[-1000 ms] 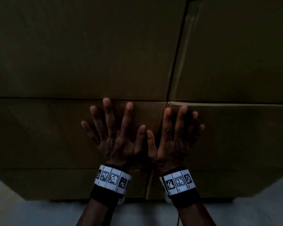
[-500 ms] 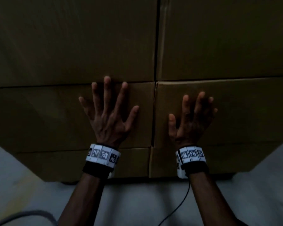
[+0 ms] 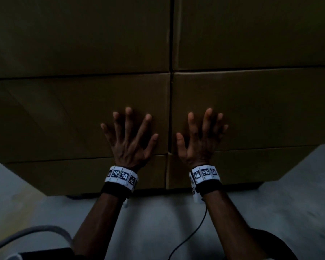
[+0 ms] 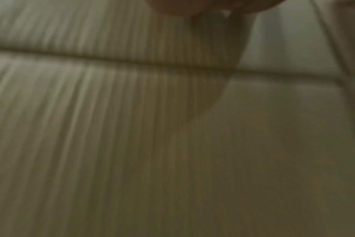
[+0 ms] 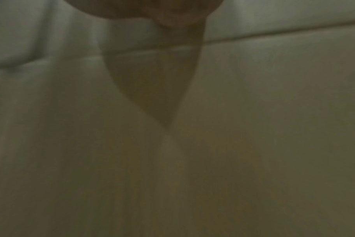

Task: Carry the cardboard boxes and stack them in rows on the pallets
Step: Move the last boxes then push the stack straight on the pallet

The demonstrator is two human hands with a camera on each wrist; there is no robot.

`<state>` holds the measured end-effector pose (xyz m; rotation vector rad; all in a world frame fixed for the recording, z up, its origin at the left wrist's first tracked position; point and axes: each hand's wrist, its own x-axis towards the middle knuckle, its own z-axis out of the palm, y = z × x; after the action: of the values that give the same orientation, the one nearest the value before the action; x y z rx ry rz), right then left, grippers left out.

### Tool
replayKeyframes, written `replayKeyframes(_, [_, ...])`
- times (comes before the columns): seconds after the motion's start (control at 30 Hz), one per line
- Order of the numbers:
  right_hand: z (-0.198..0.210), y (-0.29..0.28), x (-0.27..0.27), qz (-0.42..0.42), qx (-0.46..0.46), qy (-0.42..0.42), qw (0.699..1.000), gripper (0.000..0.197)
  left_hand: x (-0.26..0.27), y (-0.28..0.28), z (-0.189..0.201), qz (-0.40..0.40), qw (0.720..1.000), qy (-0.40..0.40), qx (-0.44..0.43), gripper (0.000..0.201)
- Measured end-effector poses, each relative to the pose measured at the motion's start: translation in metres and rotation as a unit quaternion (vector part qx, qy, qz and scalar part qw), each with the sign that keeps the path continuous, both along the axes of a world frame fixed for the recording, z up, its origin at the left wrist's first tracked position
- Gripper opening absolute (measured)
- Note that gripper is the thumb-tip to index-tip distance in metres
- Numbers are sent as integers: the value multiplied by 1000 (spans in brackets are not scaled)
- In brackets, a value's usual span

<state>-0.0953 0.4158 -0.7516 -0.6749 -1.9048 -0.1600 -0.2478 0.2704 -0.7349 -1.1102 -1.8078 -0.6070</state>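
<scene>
- Against the near face of the stack, the left hand point(image 3: 129, 141) lies flat on the left middle box point(image 3: 79, 117), fingers straight and spread wide, holding nothing.
- Just across the upright seam, the right hand point(image 3: 201, 141) lies flat on the right middle box point(image 3: 251, 107), fingers likewise straight and fanned, thumb point(image 3: 180, 141) nearest the seam.
- Both middle boxes stand side by side, edges touching, each with a lower box beneath: left lower box point(image 3: 83, 175), right lower box point(image 3: 242, 166).
- Two upper boxes sit on top of them, left upper box point(image 3: 79, 34) and right upper box point(image 3: 251, 30), meeting along the same seam.
- Whatever carries the stack is hidden in shadow at its foot; grey floor point(image 3: 158, 212) shows below it.
- Each wrist wears a white band with black square markers: left band point(image 3: 121, 175), right band point(image 3: 204, 173).
- A thin dark cable point(image 3: 193, 231) hangs from the right wrist.
- Both wrist views are blurred, showing only cardboard close up point(image 4: 132, 144) point(image 5: 253, 128).
</scene>
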Motion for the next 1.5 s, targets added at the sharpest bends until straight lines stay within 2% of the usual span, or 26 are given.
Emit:
replayKeyframes(0.07, [-14,-5,-5,11,23,-18,1000,74,2,2,-21,-13,998,41,-38,79])
replayKeyframes(0.17, [-30,-7,-13,9,44,-11,999,71,-3,-3,-42,-5,996,72,-48,80])
replayKeyframes(0.5, [-39,-15,-26,5,35,24,999,69,-24,-13,-56,0,994,109,-27,78])
replayKeyframes(0.67, [-40,-16,-25,4,31,12,999,56,-23,-16,-58,-11,995,101,-15,73])
replayKeyframes(0.93, [-43,-16,-17,16,24,5,1000,54,-23,-16,-59,-19,996,83,-13,73])
replayKeyframes(1.0, [-47,-29,-17,48,11,27,998,54,-16,-13,-68,-17,998,62,10,71])
replayKeyframes(1.07, [-57,-53,-23,115,46,11,992,51,-3,-9,-84,-21,999,26,32,72])
replayKeyframes(1.13, [-81,-83,-30,208,60,-40,975,45,10,-10,-106,-21,999,-20,16,78])
replayKeyframes(1.17, [-95,-98,-29,245,19,-50,968,40,14,-14,-120,-23,999,-35,-1,78])
replayKeyframes(1.27, [-135,-125,-17,231,-150,-21,961,29,8,-42,-164,-43,994,-17,-96,76])
replayKeyframes(1.33, [-163,-128,-8,227,-181,-94,952,21,-3,-66,-188,-67,985,-4,-156,74])
replayKeyframes(1.4, [-183,-122,1,264,-226,-235,908,16,-12,-85,-201,-76,981,-14,-180,69])
replayKeyframes(1.47, [-201,-114,5,266,-309,-370,835,28,-22,-100,-205,-57,987,-34,-147,61])
replayKeyframes(1.5, [-212,-110,6,247,-361,-407,802,33,-29,-109,-205,-30,992,-48,-115,57])
